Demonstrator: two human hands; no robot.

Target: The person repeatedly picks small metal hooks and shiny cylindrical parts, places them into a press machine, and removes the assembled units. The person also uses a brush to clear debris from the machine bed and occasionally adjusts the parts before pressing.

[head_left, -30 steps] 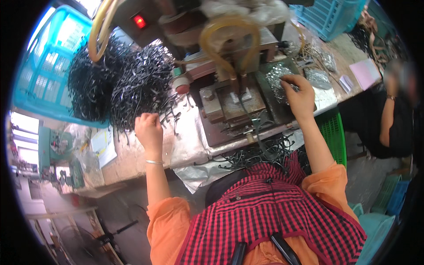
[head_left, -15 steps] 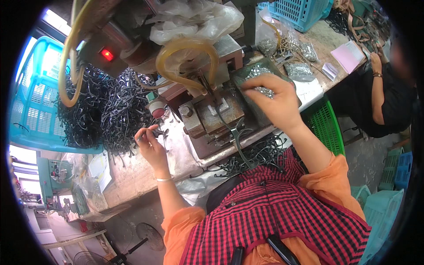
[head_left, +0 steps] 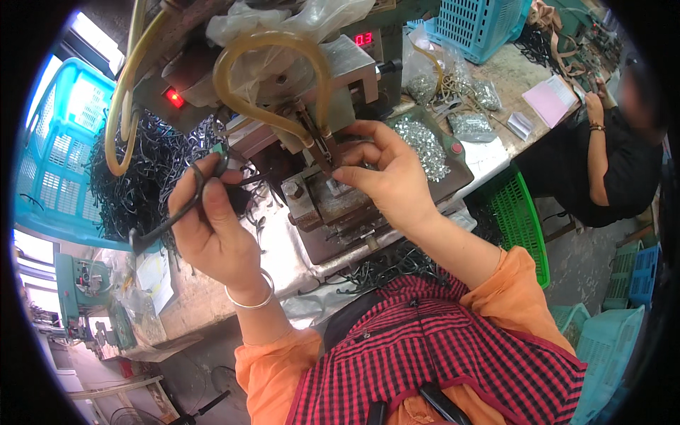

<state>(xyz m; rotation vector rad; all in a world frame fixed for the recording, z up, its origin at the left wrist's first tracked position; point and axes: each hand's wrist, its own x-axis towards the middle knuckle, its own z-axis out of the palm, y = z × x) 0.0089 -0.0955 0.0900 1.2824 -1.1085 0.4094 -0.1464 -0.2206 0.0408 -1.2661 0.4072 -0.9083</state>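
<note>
My left hand (head_left: 212, 227) is closed around a bent black metal strip (head_left: 166, 223), held up in front of the small press machine (head_left: 312, 120). My right hand (head_left: 386, 173) pinches a small silvery part at the press's steel die block (head_left: 333, 202), right under the tool head. A yellowish rubber hose (head_left: 269, 78) loops over the machine. A heap of black metal strips (head_left: 134, 177) lies to the left of my left hand. A tray of small silver parts (head_left: 425, 145) sits just right of my right hand.
A blue plastic crate (head_left: 57, 163) stands at the far left and another (head_left: 482, 25) at the back. A green basket (head_left: 520, 219) hangs at the bench's right edge. Another person in black (head_left: 602, 156) sits at the right. Loose black strips (head_left: 382, 265) lie on the bench's front.
My left hand took a black strip from the heap and lifted it toward the press. My right hand left the tray of silver parts and came to the die block.
</note>
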